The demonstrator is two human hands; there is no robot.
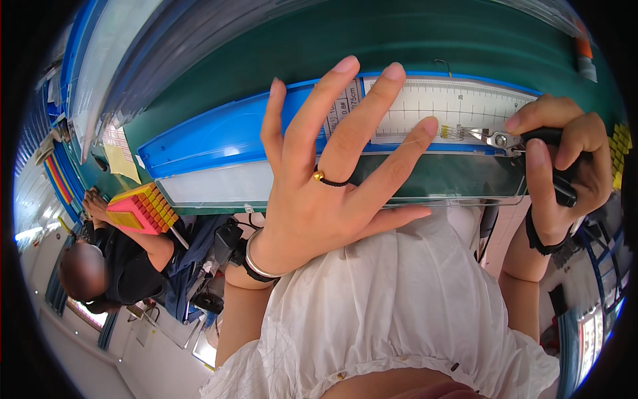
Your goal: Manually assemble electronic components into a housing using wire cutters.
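Observation:
My left hand (325,193) lies spread over a long blue plastic case (232,130), fingers stretched out, with a dark cord ring and gold bead on one. A faint thin thread seems to run by its index finger. At the right, my right hand (565,153) is closed around small pliers (502,139) with black handles and metal jaws. Their jaws point left over a white ruled scale card (458,100) in the case. Beside the jaw tips lie several tiny yellow-marked pieces (448,131), too small to name. A clear lid (458,179) hangs along the near side.
Under the case is a green tabletop (412,40). A small hook-shaped wire (442,64) lies beyond the case, and an orange-and-grey tube (585,56) at the far right. Leftward are a pink-and-yellow block (143,209) and another person (133,272) at work.

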